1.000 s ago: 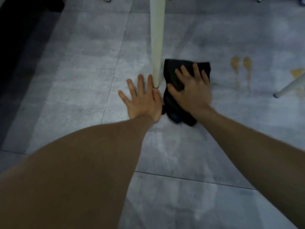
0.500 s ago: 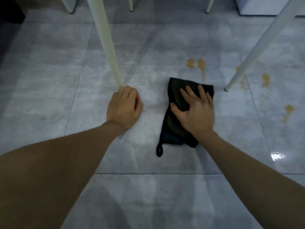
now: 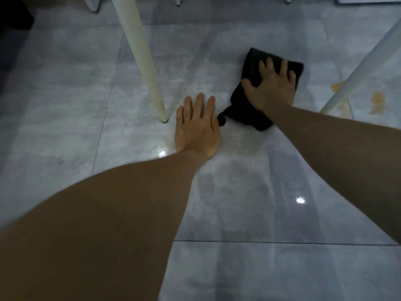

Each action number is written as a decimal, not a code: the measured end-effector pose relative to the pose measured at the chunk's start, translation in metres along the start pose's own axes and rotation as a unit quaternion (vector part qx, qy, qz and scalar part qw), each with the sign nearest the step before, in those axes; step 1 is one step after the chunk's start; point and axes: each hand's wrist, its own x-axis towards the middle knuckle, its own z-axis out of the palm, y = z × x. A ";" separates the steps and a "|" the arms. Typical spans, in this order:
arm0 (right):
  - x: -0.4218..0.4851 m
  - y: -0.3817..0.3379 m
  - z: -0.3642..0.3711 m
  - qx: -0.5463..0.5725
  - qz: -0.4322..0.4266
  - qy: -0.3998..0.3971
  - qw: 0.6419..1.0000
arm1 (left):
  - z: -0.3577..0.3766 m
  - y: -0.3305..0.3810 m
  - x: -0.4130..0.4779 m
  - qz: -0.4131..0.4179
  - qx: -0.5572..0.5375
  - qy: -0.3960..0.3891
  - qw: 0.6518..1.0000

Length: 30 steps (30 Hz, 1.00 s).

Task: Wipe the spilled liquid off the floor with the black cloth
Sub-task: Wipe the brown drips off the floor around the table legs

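Note:
The black cloth point(image 3: 251, 68) lies flat on the grey tiled floor point(image 3: 238, 213), its hanging loop point(image 3: 221, 119) trailing toward the near left. My right hand point(image 3: 271, 88) presses down on the cloth with fingers spread. My left hand point(image 3: 196, 129) rests flat on the bare floor just left of the loop, fingers apart, holding nothing. Brownish spilled liquid point(image 3: 377, 102) shows as a few blotches on the tiles to the right of the cloth, with a smaller blotch point(image 3: 336, 86) beside the right leg.
A white furniture leg point(image 3: 141, 59) slants down to the floor just left of my left hand. Another white leg point(image 3: 355, 74) slants in from the right, between the cloth and the blotches. More legs stand along the top edge. The tiles look glossy, with light glints.
My right hand has slid the cloth forward over two blotches that showed beyond it. My left hand went from curled to flat on the floor. The view shifted.

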 end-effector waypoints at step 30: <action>-0.187 -0.002 0.014 0.013 -0.101 0.060 0.993 | 0.000 -0.004 -0.068 0.017 0.007 0.025 1.000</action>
